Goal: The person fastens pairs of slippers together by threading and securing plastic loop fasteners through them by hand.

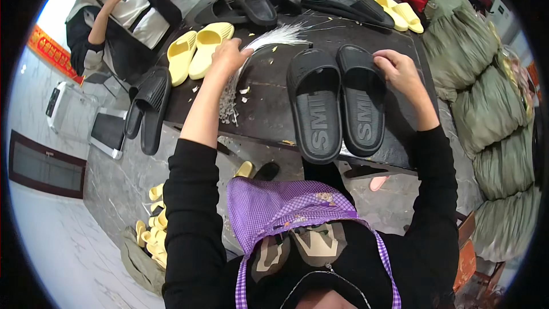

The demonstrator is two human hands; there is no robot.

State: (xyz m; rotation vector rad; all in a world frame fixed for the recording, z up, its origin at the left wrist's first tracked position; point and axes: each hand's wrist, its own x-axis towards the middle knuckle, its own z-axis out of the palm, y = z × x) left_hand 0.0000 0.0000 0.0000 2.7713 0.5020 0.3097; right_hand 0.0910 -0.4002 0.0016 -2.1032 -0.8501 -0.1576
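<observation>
A pair of black slide sandals lies side by side at the table's near edge, toes away from me: the left black slide and the right black slide. My right hand is closed at the outer edge of the right slide's strap, thumb and forefinger bent against it. Farther left, my left hand is closed over a bundle of thin white strands with small grey ends. Its fingertips are partly hidden, so what they pinch does not show. Just beyond that hand lies a pair of pale yellow slides.
More black slides and another yellow pair lie across the dark table. A black pair hangs over its left edge. Green sacks are stacked at right. A person holding scissors sits at left; yellow slides lie on the floor.
</observation>
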